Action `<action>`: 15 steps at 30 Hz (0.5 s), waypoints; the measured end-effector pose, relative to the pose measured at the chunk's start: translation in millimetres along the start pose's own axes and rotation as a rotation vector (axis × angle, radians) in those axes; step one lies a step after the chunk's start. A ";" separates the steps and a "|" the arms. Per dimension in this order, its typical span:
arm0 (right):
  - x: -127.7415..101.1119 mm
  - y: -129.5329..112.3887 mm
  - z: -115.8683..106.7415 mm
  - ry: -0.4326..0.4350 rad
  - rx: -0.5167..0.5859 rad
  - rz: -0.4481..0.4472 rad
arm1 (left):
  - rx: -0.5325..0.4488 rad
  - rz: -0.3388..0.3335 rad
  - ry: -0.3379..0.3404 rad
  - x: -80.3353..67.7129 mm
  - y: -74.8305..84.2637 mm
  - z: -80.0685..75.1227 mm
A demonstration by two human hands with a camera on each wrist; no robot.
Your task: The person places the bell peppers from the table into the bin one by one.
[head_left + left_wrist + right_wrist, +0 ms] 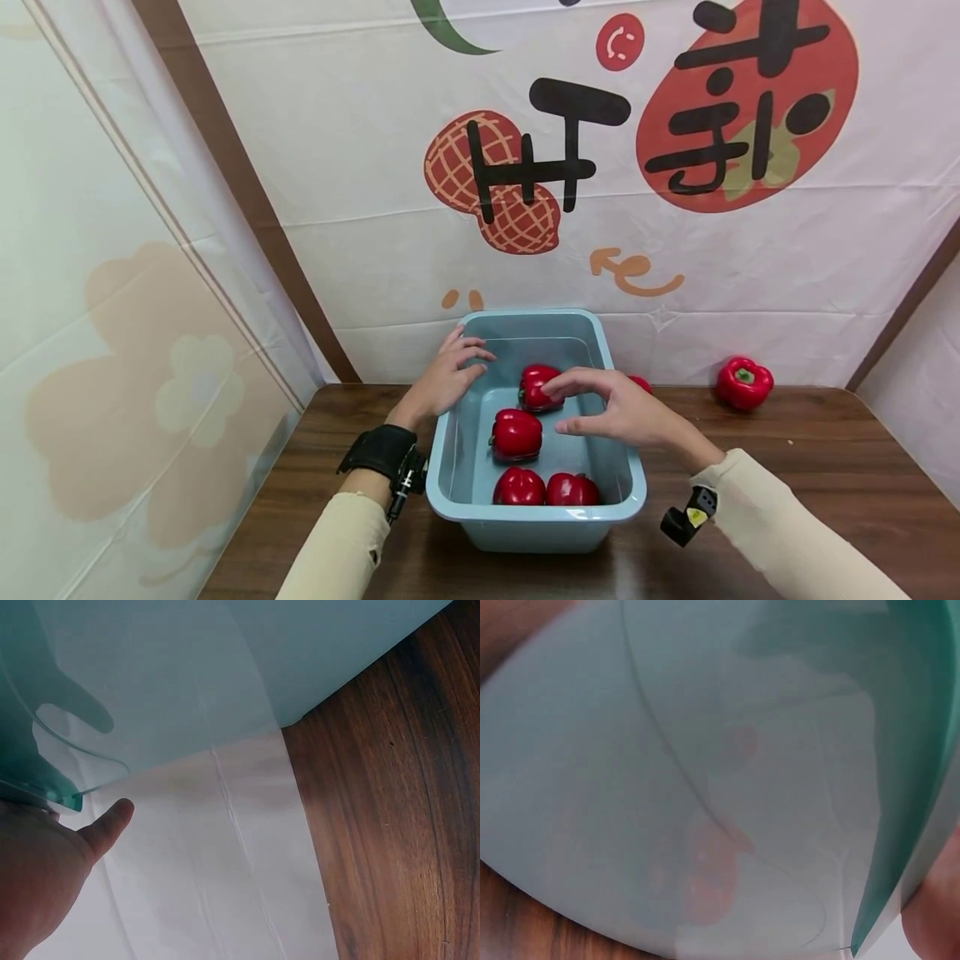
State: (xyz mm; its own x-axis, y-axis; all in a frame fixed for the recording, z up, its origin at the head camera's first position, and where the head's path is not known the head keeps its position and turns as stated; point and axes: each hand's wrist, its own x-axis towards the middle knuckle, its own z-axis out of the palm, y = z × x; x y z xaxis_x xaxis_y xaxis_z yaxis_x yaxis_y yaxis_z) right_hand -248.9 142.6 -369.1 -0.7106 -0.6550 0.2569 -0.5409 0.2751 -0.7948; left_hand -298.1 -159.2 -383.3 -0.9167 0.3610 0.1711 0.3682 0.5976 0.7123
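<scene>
A person in cream sleeves works over a pale blue rectangular plastic tub [626,492] set on a dark wood-grain table [825,483], in front of a white printed backdrop [375,208]. Four glossy red bell peppers lie inside the tub: one at the far end [534,385], one in the middle [516,433], and two side by side against the near wall [520,487] [572,489]. The left hand [444,379] rests on the tub's far left rim with fingers loosely spread, steadying it rather than clasping it; the left wrist view shows the thumb [105,821] lying free below the tub's edge. The right hand [617,407] hovers over the tub just beside the far pepper, fingers relaxed and holding nothing; whether a fingertip touches that pepper cannot be told. The right wrist view is filled by the tub's blurred wall. Another red bell pepper [744,382] sits on the table by the backdrop, well apart to the right, and a sliver of one more [640,382] shows behind the tub's right rim. The work looks to be gathering peppers into the tub, well along. By that reading, the next move calls for the empty right hand to reach the peppers outside the tub while the left keeps it from sliding.
</scene>
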 end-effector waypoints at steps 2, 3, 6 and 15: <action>-0.6 2.0 1.6 0.024 0.006 -0.028 | 0.000 -0.003 0.003 0.0 -0.7 -0.4; -1.0 2.9 2.4 0.040 0.010 -0.043 | 0.002 -0.002 0.003 0.1 -1.1 -0.5; -2.9 4.7 4.3 0.096 0.032 -0.086 | 0.005 -0.001 0.001 0.8 -1.9 -0.4; -6.5 4.9 2.4 0.230 0.105 -0.161 | 0.001 -0.003 0.000 1.5 -3.2 0.3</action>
State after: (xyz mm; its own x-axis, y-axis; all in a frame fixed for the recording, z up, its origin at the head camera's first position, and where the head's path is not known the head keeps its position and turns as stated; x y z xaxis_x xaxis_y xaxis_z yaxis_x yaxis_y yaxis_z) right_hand -245.8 146.5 -376.0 -0.7089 -0.5047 0.4926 -0.6140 0.0980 -0.7832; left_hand -300.6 -160.3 -385.5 -0.9178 0.3591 0.1694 0.3660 0.5996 0.7117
